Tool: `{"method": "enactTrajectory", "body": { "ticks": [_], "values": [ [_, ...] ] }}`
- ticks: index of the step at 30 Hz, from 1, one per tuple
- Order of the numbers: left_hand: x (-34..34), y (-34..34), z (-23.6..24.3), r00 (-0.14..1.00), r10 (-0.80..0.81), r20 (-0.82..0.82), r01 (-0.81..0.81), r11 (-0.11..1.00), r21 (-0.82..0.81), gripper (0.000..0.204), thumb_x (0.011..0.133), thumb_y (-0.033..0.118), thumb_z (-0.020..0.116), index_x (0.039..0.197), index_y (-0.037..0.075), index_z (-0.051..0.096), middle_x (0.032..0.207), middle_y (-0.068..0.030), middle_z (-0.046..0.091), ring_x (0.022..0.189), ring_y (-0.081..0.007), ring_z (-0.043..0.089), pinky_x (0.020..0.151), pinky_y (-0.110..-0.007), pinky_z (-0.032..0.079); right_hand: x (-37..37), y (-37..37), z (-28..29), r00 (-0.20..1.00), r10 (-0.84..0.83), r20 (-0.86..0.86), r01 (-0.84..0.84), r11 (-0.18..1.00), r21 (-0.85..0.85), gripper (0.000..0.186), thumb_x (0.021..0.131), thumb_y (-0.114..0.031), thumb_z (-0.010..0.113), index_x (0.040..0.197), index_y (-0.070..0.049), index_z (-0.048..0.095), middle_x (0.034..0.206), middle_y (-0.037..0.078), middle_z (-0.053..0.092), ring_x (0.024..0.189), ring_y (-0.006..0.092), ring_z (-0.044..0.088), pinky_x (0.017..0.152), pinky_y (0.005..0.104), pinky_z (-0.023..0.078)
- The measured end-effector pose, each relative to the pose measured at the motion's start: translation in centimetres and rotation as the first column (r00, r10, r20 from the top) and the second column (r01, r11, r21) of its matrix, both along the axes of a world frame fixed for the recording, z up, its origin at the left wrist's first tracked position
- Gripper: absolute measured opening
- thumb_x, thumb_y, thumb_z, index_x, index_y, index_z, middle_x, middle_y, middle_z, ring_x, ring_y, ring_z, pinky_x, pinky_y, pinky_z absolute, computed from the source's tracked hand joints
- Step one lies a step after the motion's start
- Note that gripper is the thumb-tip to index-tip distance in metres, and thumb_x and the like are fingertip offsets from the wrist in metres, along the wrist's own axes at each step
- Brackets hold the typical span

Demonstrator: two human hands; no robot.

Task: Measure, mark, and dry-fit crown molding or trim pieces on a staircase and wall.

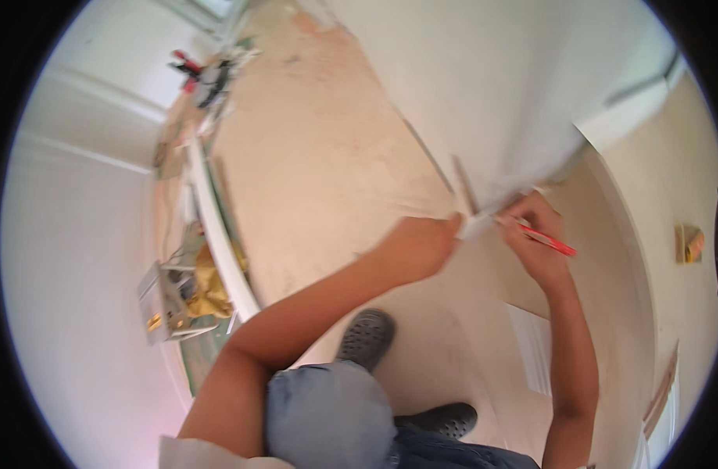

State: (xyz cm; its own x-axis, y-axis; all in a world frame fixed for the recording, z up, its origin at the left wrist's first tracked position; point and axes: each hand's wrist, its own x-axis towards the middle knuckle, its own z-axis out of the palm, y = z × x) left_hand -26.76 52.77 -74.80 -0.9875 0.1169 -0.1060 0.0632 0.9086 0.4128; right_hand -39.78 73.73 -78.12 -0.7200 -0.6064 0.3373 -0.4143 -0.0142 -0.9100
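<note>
My left hand (423, 248) is closed at the end of a short white strip (475, 227), its fingertips pinching or pressing it. This strip lies against the lower corner of the white wall (484, 94). My right hand (537, 227) grips a red pencil (554, 241) at the strip's other end. The pencil's tip is hidden by the fingers, so I cannot tell whether it touches the strip. A thin brownish piece (463, 184) stands just beyond the strip. Both hands are somewhat blurred.
A long white trim length (218, 219) lies along the left, beside a metal-coloured box (162, 305) and a crumpled yellow bag (212, 281). Red-and-black tools (191, 70) sit farther back. A white panel piece (531, 348) is by my right forearm. My grey clog (367, 338) rests on the floor.
</note>
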Motion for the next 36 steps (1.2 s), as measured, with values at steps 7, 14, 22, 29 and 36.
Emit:
{"method": "enactTrajectory", "body": {
  "ticks": [7, 14, 22, 29, 36],
  "values": [
    [0.6, -0.3, 0.0, 0.999, 0.024, 0.046, -0.025, 0.999, 0.027, 0.03, 0.098, 0.021, 0.061, 0.114, -0.001, 0.051, 0.079, -0.0224, 0.069, 0.078, -0.0437, 0.07, 0.069, -0.053, 0.053, 5.9, -1.6, 7.0, 0.906, 0.287, 0.311, -0.19, 0.933, -0.306, 0.03, 0.102, -0.026, 0.056, 0.083, -0.004, 0.052, 0.083, 0.01, 0.06, 0.075, 0.0178, 0.057, 0.072, 0.0322, 0.046],
    [7.5, -1.6, 6.7, 0.975, -0.217, 0.039, 0.215, 0.975, 0.056, 0.032, 0.096, 0.021, 0.069, 0.111, -0.001, 0.051, 0.075, -0.0198, 0.067, 0.074, -0.0426, 0.068, 0.065, -0.053, 0.051, 17.6, -2.8, 23.2, 0.535, 0.844, -0.042, -0.476, 0.26, -0.84, 0.023, 0.098, -0.01, 0.066, 0.085, 0.0, 0.05, 0.075, 0.011, 0.06, 0.063, 0.026, 0.061, 0.054, 0.0357, 0.055],
    [29.1, -12.3, 13.9, 0.954, 0.178, 0.242, -0.139, 0.976, -0.169, 0.041, 0.095, 0.035, 0.071, 0.119, 0.006, 0.056, 0.078, -0.0197, 0.067, 0.078, -0.0432, 0.068, 0.071, -0.053, 0.052, 22.3, -5.7, 29.3, 0.034, 0.999, -0.039, -0.255, -0.029, -0.966, 0.019, 0.099, 0.002, 0.063, 0.083, 0.002, 0.072, 0.103, 0.025, 0.073, 0.091, 0.0326, 0.072, 0.078, 0.0353, 0.062],
    [35.3, -20.5, 9.6, 0.783, 0.591, 0.194, -0.516, 0.791, -0.328, 0.046, 0.091, 0.037, 0.072, 0.123, 0.008, 0.055, 0.094, -0.0228, 0.072, 0.093, -0.0463, 0.069, 0.079, -0.056, 0.052, 20.4, -5.8, 29.9, -0.066, 0.998, -0.002, -0.352, -0.026, -0.936, 0.016, 0.101, 0.0, 0.062, 0.09, 0.004, 0.072, 0.101, 0.029, 0.073, 0.088, 0.0353, 0.072, 0.078, 0.0357, 0.063],
    [37.1, -33.1, -1.9, 0.624, 0.775, 0.103, -0.746, 0.63, -0.216, 0.056, 0.087, 0.039, 0.077, 0.127, 0.005, 0.059, 0.103, -0.0285, 0.072, 0.102, -0.0481, 0.068, 0.089, -0.056, 0.053, 20.4, -11.4, 30.8, 0.025, 0.987, 0.162, -0.427, 0.157, -0.89, 0.014, 0.101, -0.003, 0.064, 0.091, 0.004, 0.07, 0.1, 0.03, 0.073, 0.088, 0.0366, 0.072, 0.078, 0.0385, 0.063]
  ]
}}
